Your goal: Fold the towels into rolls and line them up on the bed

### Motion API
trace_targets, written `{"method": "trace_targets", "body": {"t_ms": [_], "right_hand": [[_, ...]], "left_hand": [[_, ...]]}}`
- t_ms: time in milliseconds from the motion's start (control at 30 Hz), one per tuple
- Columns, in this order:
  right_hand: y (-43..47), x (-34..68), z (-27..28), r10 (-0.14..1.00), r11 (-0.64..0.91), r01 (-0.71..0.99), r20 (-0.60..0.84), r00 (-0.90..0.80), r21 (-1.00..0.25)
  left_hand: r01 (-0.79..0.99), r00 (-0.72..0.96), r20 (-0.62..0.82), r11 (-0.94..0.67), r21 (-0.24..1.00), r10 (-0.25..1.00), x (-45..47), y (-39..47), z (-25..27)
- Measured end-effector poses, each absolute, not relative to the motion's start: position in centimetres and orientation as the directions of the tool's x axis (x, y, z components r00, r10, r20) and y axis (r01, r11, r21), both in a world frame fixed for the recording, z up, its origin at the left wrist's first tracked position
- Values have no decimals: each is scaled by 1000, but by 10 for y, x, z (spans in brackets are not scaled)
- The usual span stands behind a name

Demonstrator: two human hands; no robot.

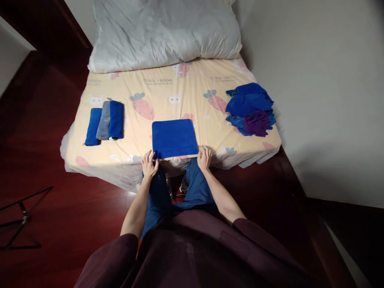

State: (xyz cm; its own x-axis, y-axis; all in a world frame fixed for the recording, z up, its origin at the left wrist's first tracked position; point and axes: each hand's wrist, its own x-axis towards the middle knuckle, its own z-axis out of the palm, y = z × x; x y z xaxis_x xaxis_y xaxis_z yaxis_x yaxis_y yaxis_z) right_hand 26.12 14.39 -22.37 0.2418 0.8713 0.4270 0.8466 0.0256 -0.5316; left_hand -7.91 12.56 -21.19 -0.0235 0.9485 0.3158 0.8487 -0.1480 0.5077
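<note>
A blue towel (174,136) lies spread flat near the bed's front edge, with a narrow strip along its near side turned over. At its near left corner is my left hand (149,164), fingers bent and closed on the cloth. My right hand (204,157) pinches the near right corner, its fingertips curled over the edge. The exact grip of the fingertips is partly hidden on both sides.
To the left lie rolled towels, two blue and one grey (104,122). A loose heap of blue cloths (250,100) with a purple cloth (256,123) sits at right. A grey-white quilt (165,36) covers the back of the bed (186,92). Black stand legs (24,220) are on the floor.
</note>
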Motion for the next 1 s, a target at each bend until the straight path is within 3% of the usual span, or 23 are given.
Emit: {"method": "trace_targets", "body": {"t_ms": [100, 233, 600, 1000], "right_hand": [[141, 259, -218, 919, 133, 864, 386, 75, -486], [144, 255, -215, 955, 177, 849, 296, -25, -498], [156, 253, -222, 968, 63, 799, 230, 96, -598], [155, 254, -225, 953, 107, 765, 286, 104, -636]], "left_hand": [[825, 136, 282, -267, 499, 950, -80, 127, -212], [808, 164, 235, -267, 526, 958, -81, 136, -214], [776, 46, 181, -150, 613, 982, -81, 147, -222], [767, 12, 267, -180, 616, 964, -84, 141, -215]]}}
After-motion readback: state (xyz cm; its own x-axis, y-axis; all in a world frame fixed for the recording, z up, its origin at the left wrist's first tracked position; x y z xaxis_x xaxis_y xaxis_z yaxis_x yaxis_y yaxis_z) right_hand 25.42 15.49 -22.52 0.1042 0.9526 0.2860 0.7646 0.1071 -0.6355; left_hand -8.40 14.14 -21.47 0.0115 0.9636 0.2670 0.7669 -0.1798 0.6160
